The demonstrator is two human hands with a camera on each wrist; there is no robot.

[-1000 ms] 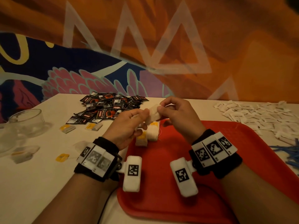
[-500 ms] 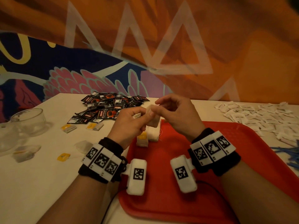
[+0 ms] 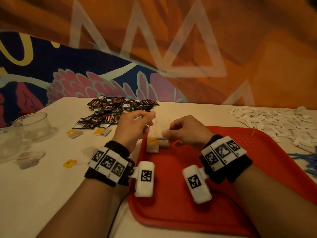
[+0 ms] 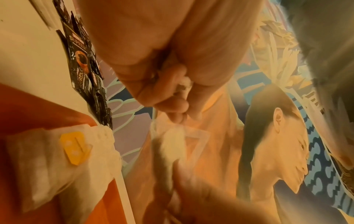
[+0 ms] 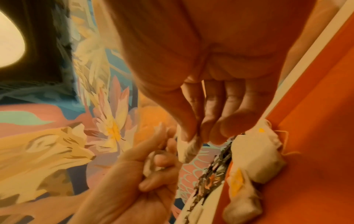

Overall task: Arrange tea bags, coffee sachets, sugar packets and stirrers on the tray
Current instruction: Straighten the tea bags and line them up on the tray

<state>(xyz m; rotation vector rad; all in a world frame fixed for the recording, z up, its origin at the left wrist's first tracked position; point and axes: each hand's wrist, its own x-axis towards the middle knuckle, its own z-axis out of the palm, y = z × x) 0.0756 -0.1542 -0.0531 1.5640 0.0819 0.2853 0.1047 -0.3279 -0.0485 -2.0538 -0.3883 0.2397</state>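
A red tray [image 3: 228, 177] lies in front of me with two white tea bags [image 3: 152, 147] at its far left corner, one showing a yellow tag [image 4: 74, 147]. Just above them my right hand [image 3: 167, 130] pinches another white tea bag [image 3: 159, 127] between thumb and fingertips; the right wrist view shows it [image 5: 188, 149] hanging from that pinch. My left hand [image 3: 147, 121] is a little to the left, fingers curled round a small crumpled white piece [image 4: 184, 82]; what it is I cannot tell.
On the white table, black coffee sachets [image 3: 118, 109] are heaped behind the left hand. White sugar packets [image 3: 274, 119] spread at the right, with blue stirrers [image 3: 308, 163] near the right edge. Glass bowls [image 3: 32, 125] and loose tea bags [image 3: 29, 159] lie at the left.
The hands held one tea bag together and have drawn apart. The right hand has come down with the bag toward those on the tray; the left keeps a small white piece.
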